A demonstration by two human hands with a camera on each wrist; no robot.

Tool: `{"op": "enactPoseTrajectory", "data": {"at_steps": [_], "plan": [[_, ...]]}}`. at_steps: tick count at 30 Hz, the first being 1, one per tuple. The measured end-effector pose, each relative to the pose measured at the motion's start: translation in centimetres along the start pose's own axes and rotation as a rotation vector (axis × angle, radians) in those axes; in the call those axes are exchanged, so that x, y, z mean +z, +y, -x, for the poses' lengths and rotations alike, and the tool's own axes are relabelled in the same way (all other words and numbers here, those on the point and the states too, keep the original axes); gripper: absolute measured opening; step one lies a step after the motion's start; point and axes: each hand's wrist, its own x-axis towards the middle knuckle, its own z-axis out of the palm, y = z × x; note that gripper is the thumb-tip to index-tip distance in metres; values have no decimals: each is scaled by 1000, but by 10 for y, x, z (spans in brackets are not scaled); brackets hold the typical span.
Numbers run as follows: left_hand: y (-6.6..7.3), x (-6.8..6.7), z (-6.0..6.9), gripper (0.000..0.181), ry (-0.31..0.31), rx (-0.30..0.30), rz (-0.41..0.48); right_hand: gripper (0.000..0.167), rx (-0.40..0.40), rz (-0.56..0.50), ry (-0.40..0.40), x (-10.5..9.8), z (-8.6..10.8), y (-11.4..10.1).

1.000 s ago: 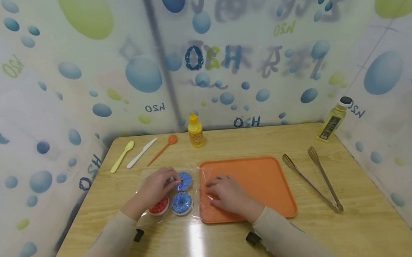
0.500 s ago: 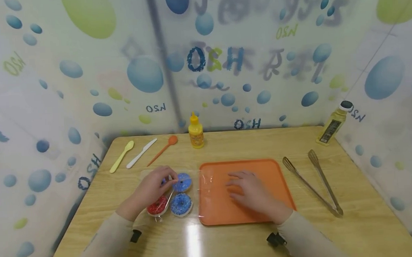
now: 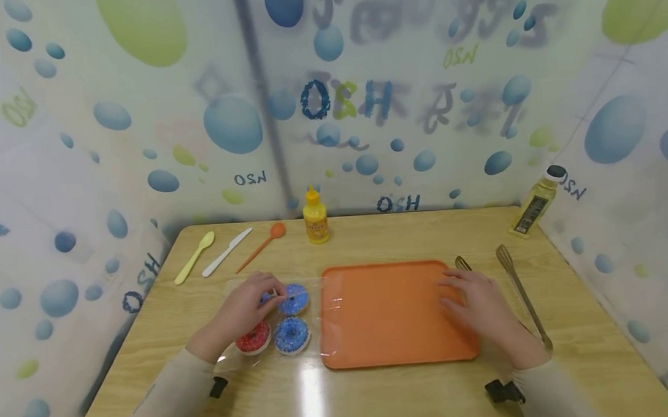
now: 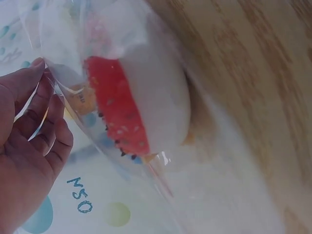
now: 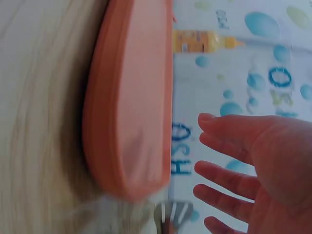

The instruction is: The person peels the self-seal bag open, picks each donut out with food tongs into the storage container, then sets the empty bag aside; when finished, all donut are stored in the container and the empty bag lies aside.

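My left hand [image 3: 249,306] pinches the edge of a clear plastic bag [image 4: 73,92] between thumb and fingertips. Inside or under the clear plastic lie toy donuts: a red-topped donut [image 3: 254,338], a blue speckled donut [image 3: 292,336] and another blue donut [image 3: 294,299]; more blue shows behind the hand. The bag's right end overlaps the orange tray [image 3: 393,317]. Over the tray's right edge hovers my right hand [image 3: 481,304], fingers loosely spread and holding nothing. Just beyond it lie metal tongs [image 3: 521,291], partly hidden by that hand.
Along the back left lie a yellow spoon [image 3: 194,258], a white knife [image 3: 227,252] and an orange spoon [image 3: 260,248]. A yellow squeeze bottle [image 3: 316,220] stands behind the tray. At the back right stands an oil bottle [image 3: 531,208] with a dark cap, near the wall.
My right hand has moved rightward, from the tray's left side across to its right edge by the tongs. The left hand stays at the bag, pinching it.
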Motion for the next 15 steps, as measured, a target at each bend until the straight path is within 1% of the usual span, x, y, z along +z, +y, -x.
{"op": "enactPoseTrajectory", "data": {"at_steps": [4,7,10,12,15], "plan": [[1,0,0,10,6,0,11,38,28,6,49,-15,7,22],[2,0,1,10,9,7,22,43,28,36,91,-19,14,41],[3,0,1,8,10,26,22,50,34,68,127,-22,21,58],[3,-1,0,8,8,29,19,56,52,78,125,-24,26,66],[3,2,-1,9,8,23,19,62,86,100,113,-31,33,78]]}}
